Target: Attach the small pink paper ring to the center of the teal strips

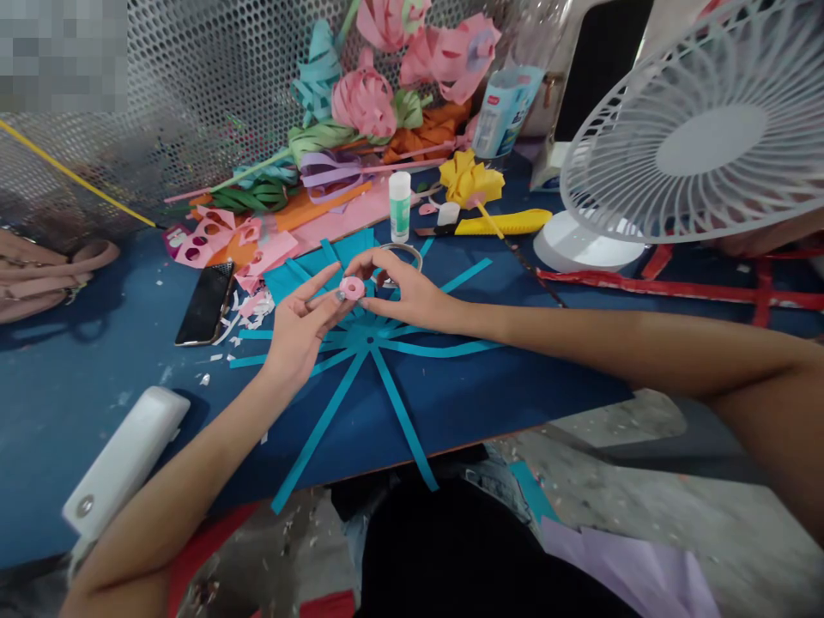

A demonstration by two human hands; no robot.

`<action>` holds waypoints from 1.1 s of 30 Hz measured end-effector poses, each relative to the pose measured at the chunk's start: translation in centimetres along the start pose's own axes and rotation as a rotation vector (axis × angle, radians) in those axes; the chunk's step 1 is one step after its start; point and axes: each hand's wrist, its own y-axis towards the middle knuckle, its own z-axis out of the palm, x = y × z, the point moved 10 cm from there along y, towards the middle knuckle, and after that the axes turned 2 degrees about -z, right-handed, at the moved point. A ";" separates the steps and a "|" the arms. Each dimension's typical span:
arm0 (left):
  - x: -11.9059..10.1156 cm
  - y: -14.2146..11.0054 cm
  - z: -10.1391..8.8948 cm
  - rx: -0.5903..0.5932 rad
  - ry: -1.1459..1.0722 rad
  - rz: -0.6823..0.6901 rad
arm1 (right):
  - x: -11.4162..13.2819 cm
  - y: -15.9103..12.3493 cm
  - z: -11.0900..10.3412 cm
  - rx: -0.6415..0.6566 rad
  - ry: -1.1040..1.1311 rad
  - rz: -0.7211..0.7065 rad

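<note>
Paper, pink and cut into a small ring (352,287), sits between our two hands just above the middle of the bench (96,378). Our left hand (302,322) pinches it from below with thumb and fingertips, and our right hand (402,287) closes on it from the other side, so both hands grip the same piece. The fingers cover part of the ring, and we cannot tell whether it is flat or layered.

Beneath the hands teal paper strips (379,360) fan out from one centre like spokes, some running past the near edge of the bench. A tape roll (402,251) lies just behind our right hand, half hidden by it.

The bench top is dark blue and dusted with small paper scraps. A black phone (207,302) lies to the left, near pink offcuts with round holes (206,239). A white glue stick (400,206) stands upright behind the strips, with a yellow utility knife (502,225) and a yellow paper flower (469,180) beside it. Further back, paper flowers in pink, teal, green and orange (366,103) are heaped against a perforated metal screen (193,77). A white fan (701,137), cut off at the right, stands on the bench. A white oblong object (122,463) lies at the near left; we cannot identify it.
</note>
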 end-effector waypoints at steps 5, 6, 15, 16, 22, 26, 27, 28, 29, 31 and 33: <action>0.1 0.0 -0.1 -0.016 0.025 -0.008 | 0.0 0.0 0.1 0.011 0.015 0.008; 0.1 0.0 -0.2 -0.019 0.028 -0.008 | 0.0 0.0 0.1 0.011 0.019 0.010; 0.0 0.1 -0.4 -0.041 0.046 0.011 | -0.2 0.0 0.2 0.020 0.045 0.045; 0.0 0.1 -0.3 -0.037 0.048 0.011 | -0.3 0.0 0.3 0.020 0.046 0.046; 0.0 0.0 -0.3 -0.024 0.041 0.012 | -0.1 0.0 0.3 0.022 0.028 0.035; -0.1 0.0 -0.3 -0.028 0.041 0.016 | 0.2 -0.1 0.3 0.031 0.007 0.021; -0.1 0.0 -0.3 -0.029 0.044 0.018 | 0.3 -0.1 0.2 0.026 -0.005 0.010; -0.2 0.0 -0.3 -0.031 0.047 0.022 | 0.5 -0.1 -0.1 0.011 -0.027 -0.008; -0.3 0.0 -0.3 -0.033 0.052 0.027 | 0.8 0.0 -0.4 -0.013 -0.060 -0.036; -0.4 0.0 -0.3 -0.036 0.069 0.033 | 1.7 0.0 -1.2 -0.076 -0.157 -0.121; -0.4 0.0 -0.3 -0.044 0.097 0.035 | 2.6 -0.1 -1.7 -0.126 -0.267 -0.185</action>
